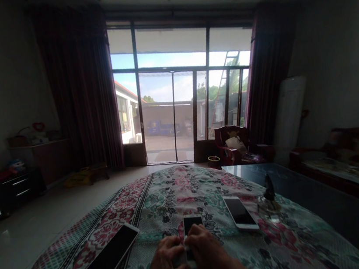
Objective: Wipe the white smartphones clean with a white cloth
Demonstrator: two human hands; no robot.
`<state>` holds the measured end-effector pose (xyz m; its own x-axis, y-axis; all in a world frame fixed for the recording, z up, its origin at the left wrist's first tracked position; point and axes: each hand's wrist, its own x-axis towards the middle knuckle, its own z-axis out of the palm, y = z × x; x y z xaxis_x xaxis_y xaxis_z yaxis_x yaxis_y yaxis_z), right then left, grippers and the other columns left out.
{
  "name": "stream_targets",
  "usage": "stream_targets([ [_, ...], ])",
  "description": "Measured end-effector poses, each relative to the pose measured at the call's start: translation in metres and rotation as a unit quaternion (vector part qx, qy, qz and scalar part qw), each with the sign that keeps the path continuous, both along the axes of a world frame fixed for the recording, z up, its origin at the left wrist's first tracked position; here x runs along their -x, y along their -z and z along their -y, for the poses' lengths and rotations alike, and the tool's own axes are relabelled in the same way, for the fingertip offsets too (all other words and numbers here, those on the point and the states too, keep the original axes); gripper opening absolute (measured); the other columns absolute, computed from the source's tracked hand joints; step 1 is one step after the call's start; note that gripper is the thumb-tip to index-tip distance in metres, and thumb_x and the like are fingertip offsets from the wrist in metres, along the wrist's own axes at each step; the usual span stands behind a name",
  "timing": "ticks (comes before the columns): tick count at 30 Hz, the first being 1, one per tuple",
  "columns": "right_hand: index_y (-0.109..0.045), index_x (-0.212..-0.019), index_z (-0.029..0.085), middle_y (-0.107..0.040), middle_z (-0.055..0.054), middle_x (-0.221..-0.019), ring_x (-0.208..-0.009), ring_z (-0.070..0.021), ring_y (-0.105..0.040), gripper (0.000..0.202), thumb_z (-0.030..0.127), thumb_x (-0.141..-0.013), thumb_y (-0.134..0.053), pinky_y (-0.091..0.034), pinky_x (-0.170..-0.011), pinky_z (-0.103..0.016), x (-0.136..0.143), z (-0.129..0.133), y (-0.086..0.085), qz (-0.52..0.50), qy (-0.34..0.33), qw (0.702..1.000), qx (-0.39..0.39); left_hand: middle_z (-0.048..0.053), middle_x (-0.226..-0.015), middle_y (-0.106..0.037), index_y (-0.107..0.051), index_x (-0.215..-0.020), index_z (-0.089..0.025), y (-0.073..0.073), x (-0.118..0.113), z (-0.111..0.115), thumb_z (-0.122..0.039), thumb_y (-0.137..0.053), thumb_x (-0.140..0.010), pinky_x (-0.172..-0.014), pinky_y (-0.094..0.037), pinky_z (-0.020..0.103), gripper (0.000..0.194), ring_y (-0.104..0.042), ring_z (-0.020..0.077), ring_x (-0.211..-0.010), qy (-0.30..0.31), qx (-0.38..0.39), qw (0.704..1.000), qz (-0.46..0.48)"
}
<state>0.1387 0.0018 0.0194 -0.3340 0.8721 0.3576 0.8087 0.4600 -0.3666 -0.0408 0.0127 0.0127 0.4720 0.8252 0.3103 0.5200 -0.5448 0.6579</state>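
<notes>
Phone (193,223), the middle one of three, is what we have under our hands, near the close edge of the flowered tablecloth (161,198). Its upper screen shows dark beyond our fingers; most of the rest is covered. It seems to lie flat, though we cannot tell whether its lower end is raised a little.

Our left hand (167,259) is at the phone's left side, fingers bent, thumb near the lower part. Our right hand (207,247) comes over from the right, its curled fingers lying across the screen. Whether either hand pinches the phone or merely rests on it, we cannot tell, as the fingertips and edges are partly hidden.

We judge the step in hand to be close two-handed work on this one phone. Any next move from here calls for a clear hold on its narrow edges if it is to be shifted, or light, steady fingers if it stays down; the soft cloth could ruck up beneath it.

Well apart to our left lies a larger phone (110,259), slanted; to our right lies a white phone (241,213), near a dark ornament (268,188).
</notes>
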Motion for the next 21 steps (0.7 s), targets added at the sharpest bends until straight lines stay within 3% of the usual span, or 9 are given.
stream_targets([
  [7, -0.071, -0.084, 0.020, -0.062, -0.005, -0.097, -0.095, -0.0170, -0.054, 0.023, 0.015, -0.087, -0.049, -0.038, -0.083, -0.024, 0.006, -0.058, -0.004, 0.024, 0.088, 0.996, -0.008, 0.004, -0.116, -0.066, -0.074, -0.102, -0.026, -0.006, 0.000, 0.003, -0.013, -0.064, -0.062, -0.102, -0.041, 0.036, 0.043, -0.054, 0.0253, -0.113, 0.004, -0.009, 1.000, 0.019],
  [12, -0.070, -0.080, 0.018, -0.063, -0.007, -0.092, -0.090, -0.0188, -0.055, 0.027, 0.015, -0.089, -0.044, -0.038, -0.082, -0.027, 0.007, -0.080, -0.004, 0.035, 0.125, 0.992, -0.004, 0.003, -0.117, -0.066, -0.073, -0.105, -0.028, -0.002, 0.000, 0.001, -0.011, -0.063, -0.061, -0.101, -0.041, 0.035, 0.047, -0.054, 0.0245, -0.114, 0.006, -0.011, 1.000, 0.024],
  [16, -0.069, -0.081, 0.020, -0.062, -0.006, -0.094, -0.094, -0.0182, -0.053, 0.025, 0.015, -0.089, -0.045, -0.037, -0.084, -0.026, 0.008, -0.068, -0.003, 0.032, 0.116, 0.993, -0.011, 0.003, -0.116, -0.066, -0.073, -0.102, -0.027, -0.003, 0.000, 0.002, -0.012, -0.063, -0.061, -0.101, -0.041, 0.034, 0.045, -0.054, 0.0245, -0.113, 0.004, -0.012, 1.000, 0.018],
  [21, -0.067, -0.088, 0.023, -0.061, -0.003, -0.098, -0.097, -0.0173, -0.051, 0.022, 0.018, -0.091, -0.046, -0.038, -0.084, -0.025, 0.010, -0.022, 0.000, -0.002, 0.034, 0.999, -0.012, 0.004, -0.114, -0.067, -0.074, -0.096, -0.024, -0.006, -0.001, 0.005, -0.012, -0.061, -0.062, -0.102, -0.041, 0.034, 0.038, -0.053, 0.0244, -0.112, 0.005, -0.012, 1.000, 0.012],
])
